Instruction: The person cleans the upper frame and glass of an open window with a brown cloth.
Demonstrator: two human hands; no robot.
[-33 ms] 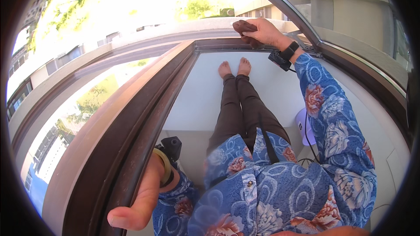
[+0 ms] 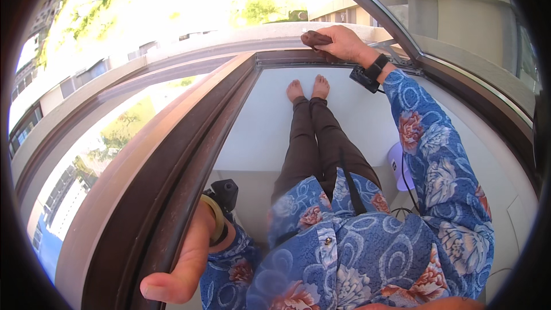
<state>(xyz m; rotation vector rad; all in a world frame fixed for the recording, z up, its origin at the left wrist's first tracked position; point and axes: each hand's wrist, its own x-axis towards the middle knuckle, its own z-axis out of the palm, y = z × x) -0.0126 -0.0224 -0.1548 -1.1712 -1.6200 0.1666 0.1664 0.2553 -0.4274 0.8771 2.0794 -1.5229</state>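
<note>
My right hand (image 2: 346, 44) is closed around a bunched dark brown cloth (image 2: 317, 39) over the bottom rail of the open window, at the far side. The cloth sticks out to the left of my fingers. At the lower left my left hand (image 2: 182, 270) grips the dark brown upright of the window frame (image 2: 189, 186). Its thumb lies along the near side, and the other fingers are hidden behind the frame. A black wristband (image 2: 378, 65) and a small black device (image 2: 363, 80) sit on my right wrist.
A tilted window sash (image 2: 373, 6) stands open at the upper right. Beyond the sill runs a pale outer ledge (image 2: 229, 44), with buildings and trees outside. Below are my bare feet (image 2: 320, 87) on a white surface, a purple-white round object (image 2: 396, 163) and black cables (image 2: 408, 186).
My right hand has shifted slightly left and a little down along the rail, and the cloth looks more bunched. My left hand has not moved.
</note>
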